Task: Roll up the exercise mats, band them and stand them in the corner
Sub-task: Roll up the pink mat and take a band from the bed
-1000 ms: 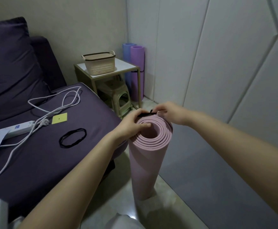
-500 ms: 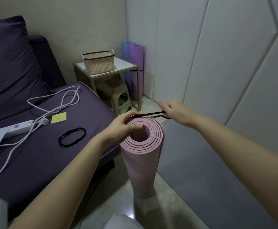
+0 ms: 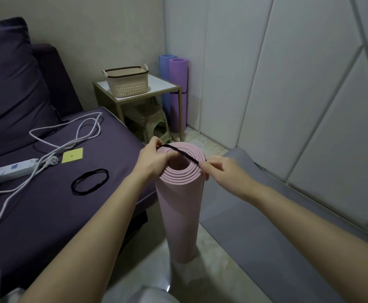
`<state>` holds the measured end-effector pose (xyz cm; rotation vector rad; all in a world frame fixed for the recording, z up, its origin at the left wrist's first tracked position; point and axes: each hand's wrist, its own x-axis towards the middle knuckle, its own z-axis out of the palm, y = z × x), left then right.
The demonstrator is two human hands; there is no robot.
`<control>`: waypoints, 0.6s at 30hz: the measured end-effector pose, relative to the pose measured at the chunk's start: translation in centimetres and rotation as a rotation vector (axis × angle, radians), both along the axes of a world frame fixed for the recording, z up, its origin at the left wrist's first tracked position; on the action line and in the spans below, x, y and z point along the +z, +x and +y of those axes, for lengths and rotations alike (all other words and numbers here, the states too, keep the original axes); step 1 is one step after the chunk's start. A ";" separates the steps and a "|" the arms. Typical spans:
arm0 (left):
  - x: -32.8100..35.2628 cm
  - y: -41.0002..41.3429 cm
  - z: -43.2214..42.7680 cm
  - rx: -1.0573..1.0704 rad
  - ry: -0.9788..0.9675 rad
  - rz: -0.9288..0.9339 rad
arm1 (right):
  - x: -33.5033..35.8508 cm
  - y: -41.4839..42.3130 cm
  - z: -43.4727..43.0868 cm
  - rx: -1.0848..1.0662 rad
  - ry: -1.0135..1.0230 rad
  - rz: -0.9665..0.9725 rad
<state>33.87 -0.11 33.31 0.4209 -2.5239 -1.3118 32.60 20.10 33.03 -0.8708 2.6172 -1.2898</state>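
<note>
A rolled pink mat (image 3: 182, 215) stands upright on the floor in front of me. A black elastic band (image 3: 179, 153) is stretched across its top opening. My left hand (image 3: 151, 159) pinches the band's left end at the roll's rim. My right hand (image 3: 222, 171) pinches the other end at the right rim. A second black band (image 3: 90, 182) lies loose on the purple sofa (image 3: 54, 204). In the far corner stand a blue rolled mat (image 3: 164, 84) and a purple rolled mat (image 3: 178, 95) with a dark band around it.
A grey mat (image 3: 266, 226) lies flat on the floor along the white panelled wall. A side table (image 3: 167, 85) with a beige basket (image 3: 127, 83) and a green stool (image 3: 150, 122) beneath it stands near the corner. A power strip (image 3: 19, 170) and white cable lie on the sofa.
The band has been pulled over the roll's top. My right hand came down from beyond the roll to its right rim, stretching the band diagonally; my left hand shifted to pinch the band.
</note>
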 end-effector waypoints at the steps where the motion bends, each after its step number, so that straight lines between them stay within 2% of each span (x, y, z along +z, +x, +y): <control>1: 0.0 -0.1 0.0 0.007 0.002 -0.004 | 0.2 0.3 0.2 0.021 0.033 0.027; 6: 0.1 -1.1 0.6 0.020 0.031 -0.013 | 0.4 0.9 0.3 0.010 0.338 0.320; 11: 0.1 -1.7 0.7 0.036 0.019 -0.010 | -0.2 1.1 -0.4 -0.101 0.292 0.391; 18: -0.3 -2.3 0.3 0.059 -0.017 0.010 | 0.8 0.5 -1.1 -0.021 0.287 0.434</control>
